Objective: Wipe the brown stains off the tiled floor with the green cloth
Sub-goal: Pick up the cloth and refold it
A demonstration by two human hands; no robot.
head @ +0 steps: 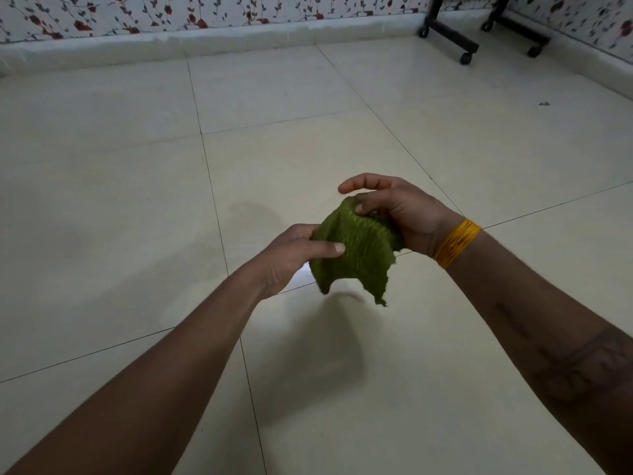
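- Both hands are raised above the tiled floor [308, 159], holding the green cloth [356, 252] between them in the air.
- The left hand [291, 255] is closed on the cloth's left edge, thumb laid flat across the front of the fabric and the other fingers tucked behind it.
- The right hand [397, 210] pinches the cloth's upper right part between thumb and lower fingers; its index finger is lifted and curved over the top, clear of the fabric.
- The cloth is ribbed and crumpled, stretched a little between the two grips, with two ragged corners hanging loose below. It touches nothing but the hands.
- A yellow bangle [457, 243] sits on the right wrist, and dark markings show further up that forearm.
- The floor is pale cream tiles with thin dark joints. A faint darker smudge [253, 214] lies on the tile just left of the hands; whether it is a stain or dampness cannot be told.
- The cloth's shadow falls on the tile below it.
- A small dark speck [544, 103] lies on the floor well off to the right.
- At the far edge a white skirting [171, 42] runs under a wall with flowered wallpaper [164, 12].
- In the top right corner stand the black wheeled feet of a stand [448, 32].
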